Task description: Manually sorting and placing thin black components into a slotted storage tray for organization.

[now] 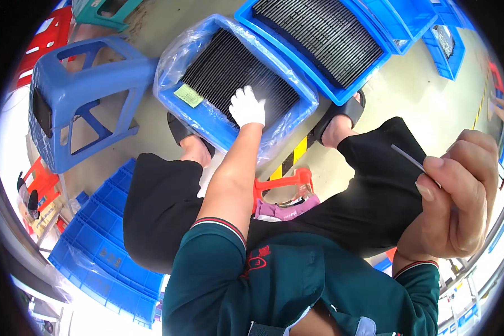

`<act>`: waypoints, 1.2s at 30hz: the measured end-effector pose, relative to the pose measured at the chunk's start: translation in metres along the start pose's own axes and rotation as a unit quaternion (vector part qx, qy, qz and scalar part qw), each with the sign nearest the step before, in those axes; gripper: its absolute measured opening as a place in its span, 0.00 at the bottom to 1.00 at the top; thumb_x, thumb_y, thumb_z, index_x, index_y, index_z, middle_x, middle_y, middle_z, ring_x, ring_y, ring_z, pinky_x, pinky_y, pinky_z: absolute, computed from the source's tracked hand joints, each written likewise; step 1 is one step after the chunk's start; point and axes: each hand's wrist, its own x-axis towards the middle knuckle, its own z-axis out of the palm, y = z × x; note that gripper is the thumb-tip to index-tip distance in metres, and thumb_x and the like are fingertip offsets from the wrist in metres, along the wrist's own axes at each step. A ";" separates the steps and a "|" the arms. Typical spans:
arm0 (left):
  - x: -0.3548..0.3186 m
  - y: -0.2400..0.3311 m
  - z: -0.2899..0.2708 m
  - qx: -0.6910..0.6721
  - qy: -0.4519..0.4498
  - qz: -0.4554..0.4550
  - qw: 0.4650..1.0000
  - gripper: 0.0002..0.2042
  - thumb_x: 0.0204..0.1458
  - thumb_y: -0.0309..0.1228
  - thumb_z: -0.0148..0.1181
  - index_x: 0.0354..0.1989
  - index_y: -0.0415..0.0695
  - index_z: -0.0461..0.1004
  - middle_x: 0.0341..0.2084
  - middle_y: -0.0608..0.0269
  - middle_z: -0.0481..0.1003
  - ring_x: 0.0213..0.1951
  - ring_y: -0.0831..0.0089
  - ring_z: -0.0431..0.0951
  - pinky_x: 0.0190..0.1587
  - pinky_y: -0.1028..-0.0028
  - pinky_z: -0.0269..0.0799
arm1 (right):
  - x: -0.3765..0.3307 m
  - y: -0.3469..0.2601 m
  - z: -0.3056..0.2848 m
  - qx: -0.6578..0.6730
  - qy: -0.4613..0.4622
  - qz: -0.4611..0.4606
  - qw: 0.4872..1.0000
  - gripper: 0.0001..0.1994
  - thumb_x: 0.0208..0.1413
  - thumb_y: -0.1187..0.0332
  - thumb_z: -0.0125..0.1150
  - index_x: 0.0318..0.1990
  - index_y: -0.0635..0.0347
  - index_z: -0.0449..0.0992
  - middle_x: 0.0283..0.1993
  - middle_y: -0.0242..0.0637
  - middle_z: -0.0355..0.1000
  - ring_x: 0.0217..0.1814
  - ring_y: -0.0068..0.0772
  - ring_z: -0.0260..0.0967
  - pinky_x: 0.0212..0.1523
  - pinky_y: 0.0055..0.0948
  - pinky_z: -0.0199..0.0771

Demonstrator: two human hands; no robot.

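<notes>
My left hand (247,108), in a white glove, is over a blue plastic crate (207,124) lined with clear plastic film. Rows of thin dark strips (221,61) fill the crate, and the hand rests at their near part. Its gloved fingers are curled downward; whatever they grip is hidden beneath them. A pale yellow-green paper label (189,96) lies on the crate's left side. Raised at the far right, my bare right hand (459,196) pinches a thin grey metal rod (407,157) between thumb and forefinger. The rod's outer end points up and left.
Another blue crate (341,96) of similar strips stands just beyond, at the right. A blue plastic stool (95,73) carries a dark phone-like slab (42,113). Stacked blue crates (106,252) stand at lower left. Between my legs is a red stool (285,180) with a purple cloth (288,211).
</notes>
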 end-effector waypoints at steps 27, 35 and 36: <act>-0.035 0.019 0.010 -0.094 -0.144 0.074 0.982 0.15 0.47 0.40 0.63 0.43 0.53 0.73 0.38 0.58 0.74 0.46 0.59 0.73 0.44 0.59 0.71 | 0.009 -0.012 0.019 -0.002 -0.003 0.002 1.000 0.11 0.37 0.74 0.66 0.32 0.63 0.76 0.30 0.40 0.67 0.33 0.38 0.65 0.33 0.31 0.64; -0.025 0.011 0.018 -0.100 -0.003 0.047 0.994 0.20 0.46 0.37 0.60 0.51 0.56 0.73 0.41 0.60 0.72 0.45 0.59 0.72 0.45 0.60 0.71 | 0.008 -0.010 0.019 0.005 0.004 -0.015 1.000 0.12 0.36 0.75 0.66 0.33 0.64 0.76 0.30 0.41 0.67 0.32 0.38 0.65 0.33 0.31 0.64; -0.025 0.012 0.018 -0.106 -0.028 0.067 0.992 0.21 0.47 0.37 0.60 0.52 0.57 0.72 0.41 0.60 0.72 0.45 0.59 0.72 0.46 0.60 0.71 | 0.007 -0.009 0.019 0.005 0.003 -0.014 1.000 0.12 0.36 0.75 0.66 0.33 0.64 0.76 0.30 0.41 0.67 0.32 0.38 0.65 0.33 0.31 0.64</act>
